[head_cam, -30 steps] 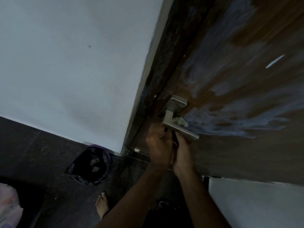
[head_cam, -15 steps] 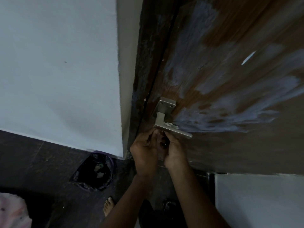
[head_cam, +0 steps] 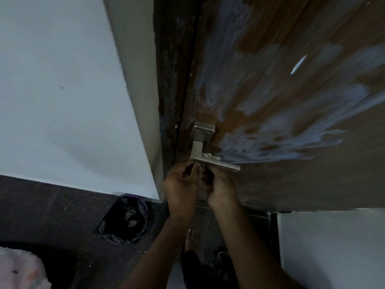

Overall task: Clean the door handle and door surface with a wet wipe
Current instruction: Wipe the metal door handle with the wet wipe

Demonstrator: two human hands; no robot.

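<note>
Head view | left hand [head_cam: 181,184] and right hand [head_cam: 220,184] close together just under handle [head_cam: 208,158], fingers curled; whether they hold anything cannot be told | pale wipe scrap [head_cam: 210,156] lies on handle | door [head_cam: 291,101] smeared with pale streaks | black bin [head_cam: 125,220] on floor, left

Whatever the hands [head_cam: 200,184] pinch beneath the handle [head_cam: 210,157] is perhaps too dark to tell.
</note>
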